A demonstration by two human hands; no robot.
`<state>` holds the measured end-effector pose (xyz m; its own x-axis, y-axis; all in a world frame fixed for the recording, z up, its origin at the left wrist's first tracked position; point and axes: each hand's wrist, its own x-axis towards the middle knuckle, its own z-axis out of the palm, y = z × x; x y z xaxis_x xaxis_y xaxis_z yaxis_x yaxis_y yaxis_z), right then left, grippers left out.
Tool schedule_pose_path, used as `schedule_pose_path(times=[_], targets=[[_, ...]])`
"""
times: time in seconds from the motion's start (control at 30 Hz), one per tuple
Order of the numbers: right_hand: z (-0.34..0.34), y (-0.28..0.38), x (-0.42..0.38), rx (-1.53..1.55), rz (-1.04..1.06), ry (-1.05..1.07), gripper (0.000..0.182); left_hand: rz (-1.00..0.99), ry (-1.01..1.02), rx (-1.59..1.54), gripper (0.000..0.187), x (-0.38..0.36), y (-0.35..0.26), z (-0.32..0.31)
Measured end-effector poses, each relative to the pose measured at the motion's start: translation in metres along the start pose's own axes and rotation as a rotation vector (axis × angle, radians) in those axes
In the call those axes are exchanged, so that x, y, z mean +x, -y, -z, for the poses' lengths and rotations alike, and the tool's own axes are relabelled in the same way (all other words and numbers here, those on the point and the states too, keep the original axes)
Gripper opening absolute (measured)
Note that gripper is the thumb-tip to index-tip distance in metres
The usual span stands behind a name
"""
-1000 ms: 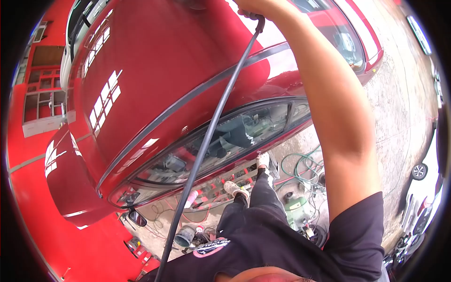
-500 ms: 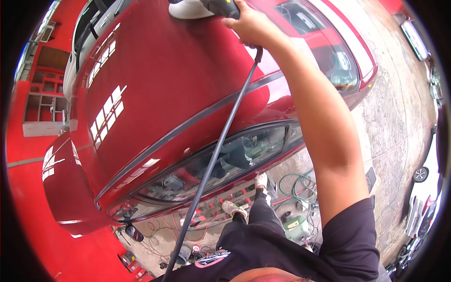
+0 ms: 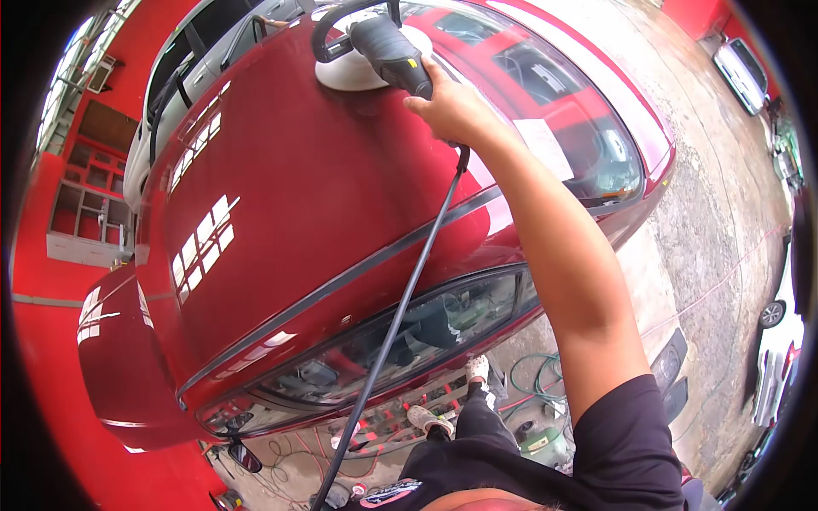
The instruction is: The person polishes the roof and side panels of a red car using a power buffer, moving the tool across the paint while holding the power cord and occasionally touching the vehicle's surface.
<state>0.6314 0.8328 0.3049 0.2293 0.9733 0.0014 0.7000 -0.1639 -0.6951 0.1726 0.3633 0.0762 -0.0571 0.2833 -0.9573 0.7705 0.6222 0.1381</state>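
Observation:
My right hand is wrapped round the rear handle of a black corded polisher. The polisher's wide white pad rests against the dark red car roof, near its far side. A black loop handle at the polisher's front has no hand on it. From the handle's end, the black cord hangs across the roof and side window toward my body. My left hand is outside the view.
Beyond the roof stands a silver vehicle, with what looks like another person's hand near it. Below are hoses and a green machine on the floor. A side mirror juts out at lower left.
The polisher and my right hand appear lower in the view, with the pad and loop handle now more visible. The whole view has shifted, showing more beyond the roof.

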Motion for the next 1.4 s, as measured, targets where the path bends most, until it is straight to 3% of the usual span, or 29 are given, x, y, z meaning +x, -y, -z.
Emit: schedule_pose_path(times=[0.17, 0.23, 0.3, 0.4, 0.43, 0.5, 0.57, 0.63, 0.73, 0.8, 0.83, 1.1, 1.27, 1.4], targets=[[0.004, 0.004, -0.003, 0.035, -0.031, 0.034, 0.085, -0.078, -0.025, 0.077, 0.035, -0.006, -0.001, 0.012], [0.007, 0.009, -0.007, 0.029, -0.045, 0.042, 0.085, -0.256, -0.059, 0.275, 0.035, -0.028, 0.006, 0.021], [0.003, 0.007, -0.007, 0.035, -0.040, 0.040, 0.084, -0.485, -0.247, 0.465, 0.034, -0.059, -0.004, 0.043], [-0.002, 0.002, -0.011, 0.017, -0.019, 0.010, 0.084, -0.601, -0.609, 0.167, 0.031, -0.116, -0.119, 0.111], [-0.003, 0.001, -0.014, 0.008, -0.010, -0.003, 0.083, -0.727, -0.812, 0.221, 0.032, -0.108, -0.129, 0.132], [0.000, -0.002, -0.026, 0.023, 0.007, -0.007, 0.083, -0.891, -1.083, 0.382, 0.046, -0.118, -0.167, 0.171], [0.005, -0.006, -0.041, 0.044, 0.027, -0.011, 0.083, -0.824, -1.217, 0.499, 0.066, -0.117, -0.182, 0.198], [0.013, -0.013, -0.059, 0.070, 0.052, -0.021, 0.083, -0.701, -1.177, 0.568, 0.072, -0.110, -0.191, 0.215], [0.003, -0.046, -0.078, -0.010, 0.237, -0.228, 0.082, -0.519, -1.079, 0.629, 0.080, -0.107, -0.202, 0.219], [0.029, -0.041, -0.110, 0.105, 0.050, -0.053, 0.083, -0.422, -0.991, 0.620, 0.086, -0.112, -0.208, 0.220], [0.041, -0.038, -0.128, 0.161, -0.043, 0.034, 0.083, -0.416, -0.983, 0.620, 0.087, -0.114, -0.209, 0.220], [0.068, -0.053, -0.237, 0.222, -0.226, 0.083, 0.085, -0.389, -0.945, 0.626, 0.092, -0.113, -0.213, 0.218], [0.048, -0.054, -0.273, 0.262, -0.116, 0.069, 0.088, -0.353, -0.940, 0.596, 0.097, -0.110, -0.214, 0.205], [0.044, -0.052, -0.255, 0.221, -0.130, 0.037, 0.089, -0.329, -0.924, 0.585, 0.097, -0.111, -0.222, 0.210]])
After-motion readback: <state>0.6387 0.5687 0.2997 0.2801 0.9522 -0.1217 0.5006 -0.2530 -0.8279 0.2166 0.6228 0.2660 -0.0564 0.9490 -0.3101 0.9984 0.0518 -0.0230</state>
